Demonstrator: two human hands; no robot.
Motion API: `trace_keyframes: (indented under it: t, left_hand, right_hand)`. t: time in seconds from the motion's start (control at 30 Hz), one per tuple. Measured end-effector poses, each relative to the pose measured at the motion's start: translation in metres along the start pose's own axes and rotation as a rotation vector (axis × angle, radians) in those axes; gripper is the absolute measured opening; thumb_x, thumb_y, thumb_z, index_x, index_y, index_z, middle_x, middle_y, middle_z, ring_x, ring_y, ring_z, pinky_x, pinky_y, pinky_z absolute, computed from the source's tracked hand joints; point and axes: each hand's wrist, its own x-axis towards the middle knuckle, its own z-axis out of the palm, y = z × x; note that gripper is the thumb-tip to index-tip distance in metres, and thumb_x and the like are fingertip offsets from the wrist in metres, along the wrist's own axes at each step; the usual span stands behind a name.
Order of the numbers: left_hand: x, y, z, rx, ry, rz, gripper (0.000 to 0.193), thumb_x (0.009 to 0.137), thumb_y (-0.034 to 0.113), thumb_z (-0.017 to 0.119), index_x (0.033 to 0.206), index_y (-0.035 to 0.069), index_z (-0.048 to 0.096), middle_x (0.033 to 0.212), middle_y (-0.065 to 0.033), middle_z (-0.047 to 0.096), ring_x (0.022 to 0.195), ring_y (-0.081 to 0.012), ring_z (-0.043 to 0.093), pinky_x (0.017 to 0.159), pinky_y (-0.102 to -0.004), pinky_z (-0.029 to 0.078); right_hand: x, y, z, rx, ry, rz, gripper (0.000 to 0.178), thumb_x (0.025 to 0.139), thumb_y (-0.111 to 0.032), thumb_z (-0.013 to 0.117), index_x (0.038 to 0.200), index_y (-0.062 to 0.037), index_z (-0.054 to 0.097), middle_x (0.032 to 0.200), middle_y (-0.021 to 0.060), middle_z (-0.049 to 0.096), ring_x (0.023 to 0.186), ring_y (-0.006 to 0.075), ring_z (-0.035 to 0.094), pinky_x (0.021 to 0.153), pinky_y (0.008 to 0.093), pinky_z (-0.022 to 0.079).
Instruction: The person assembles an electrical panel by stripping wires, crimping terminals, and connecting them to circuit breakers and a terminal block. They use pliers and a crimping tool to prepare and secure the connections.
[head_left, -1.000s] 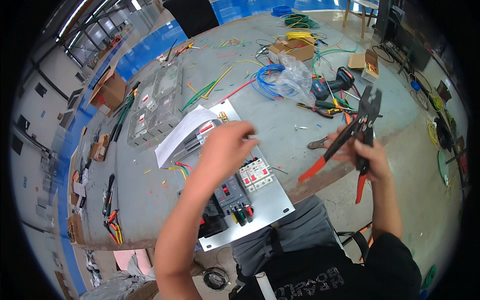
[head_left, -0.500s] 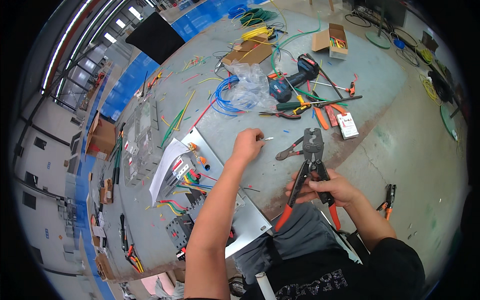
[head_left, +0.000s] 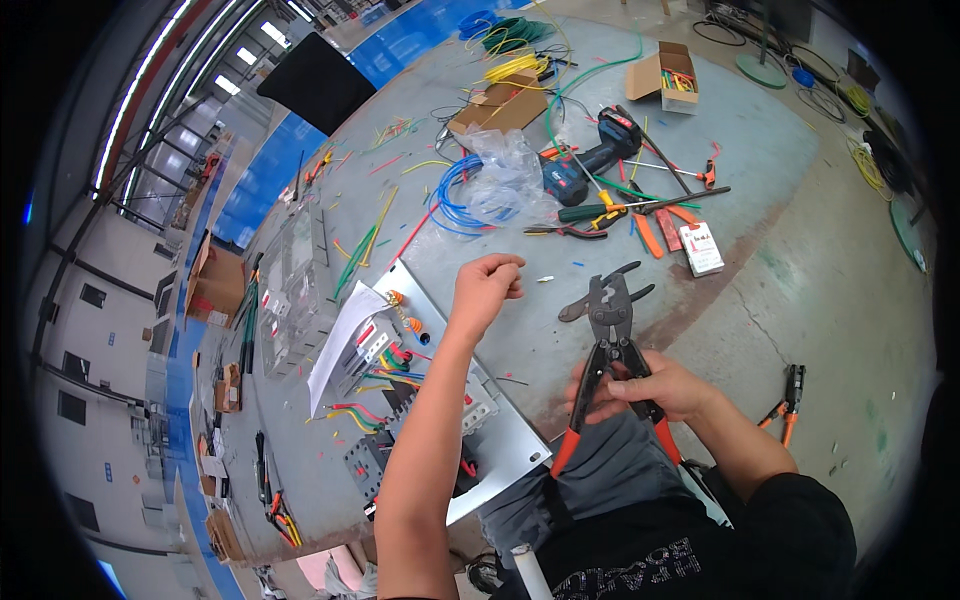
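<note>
My right hand [head_left: 665, 387] is closed around a crimping tool [head_left: 611, 318] with a dark head and red-ended handles, held upright above my lap. The tool's handles are spread apart. Over the table my left hand [head_left: 483, 290] has its fingers curled together; whether anything is inside them is hidden. Just right of its fingertips a small pale metal piece [head_left: 545, 279], perhaps a wire terminal, lies on the tabletop. Pliers [head_left: 573, 311] lie partly behind the crimping tool's head. Left of my left forearm, a metal mounting plate [head_left: 522, 456] carries electrical parts, coloured wires and a paper sheet [head_left: 345, 335].
A cordless power tool [head_left: 590, 160], screwdrivers, a plastic bag [head_left: 505, 180] and blue wire coils [head_left: 457, 195] lie farther back on the table. An open cardboard box [head_left: 678, 95] stands at the far right. Another orange-handled tool [head_left: 792, 400] is on the floor at right.
My left hand has drawn back slightly left, and the small metal piece at its fingertips now lies apart from them. The crimping tool has come slightly lower and to the left in view.
</note>
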Motion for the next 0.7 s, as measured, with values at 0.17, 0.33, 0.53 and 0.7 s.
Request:
trace_keyframes:
  t: [0.17, 0.33, 0.53, 0.7]
  left_hand:
    - [-0.071, 0.052, 0.006, -0.378, -0.165, 0.091, 0.033, 0.102, 0.011, 0.064, 0.130, -0.005, 0.067, 0.105, -0.0127, 0.073, 0.096, -0.0207, 0.074, 0.087, -0.0334, 0.063]
    - [-0.124, 0.053, 0.002, -0.609, -0.178, 0.104, 0.036, 0.100, 0.014, 0.070, 0.131, -0.004, 0.066, 0.107, -0.0142, 0.074, 0.099, -0.0209, 0.073, 0.090, -0.0325, 0.061]
    - [-0.164, 0.033, -0.002, -0.956, -0.213, 0.222, 0.039, 0.097, 0.009, 0.074, 0.133, -0.002, 0.064, 0.112, -0.0127, 0.075, 0.102, -0.0188, 0.074, 0.089, -0.0308, 0.060]
    - [-0.191, 0.013, -0.010, -1.134, -0.329, 0.300, 0.025, 0.096, 0.007, 0.073, 0.120, 0.001, 0.067, 0.115, -0.0147, 0.074, 0.104, -0.0202, 0.073, 0.088, -0.0319, 0.061]
  right_hand:
    - [0.009, -0.005, 0.027, -0.027, -0.172, 0.072, 0.054, 0.101, -0.020, 0.067, 0.146, 0.0050, 0.050, 0.140, 0.0219, 0.062, 0.133, 0.0342, 0.061, 0.110, 0.0471, 0.052]
    - [0.027, 0.005, 0.055, 0.050, -0.337, 0.151, 0.056, 0.102, -0.017, 0.066, 0.150, 0.0055, 0.046, 0.142, 0.0221, 0.060, 0.137, 0.0356, 0.057, 0.113, 0.0501, 0.050]
    - [0.045, 0.019, 0.085, 0.045, -0.490, 0.168, 0.055, 0.102, -0.018, 0.066, 0.148, 0.0060, 0.047, 0.144, 0.0218, 0.058, 0.139, 0.0348, 0.055, 0.112, 0.0505, 0.050]
    - [0.052, 0.028, 0.099, -0.002, -0.552, 0.200, 0.055, 0.101, -0.019, 0.068, 0.146, 0.0063, 0.049, 0.143, 0.0214, 0.059, 0.138, 0.0345, 0.056, 0.111, 0.0493, 0.051]
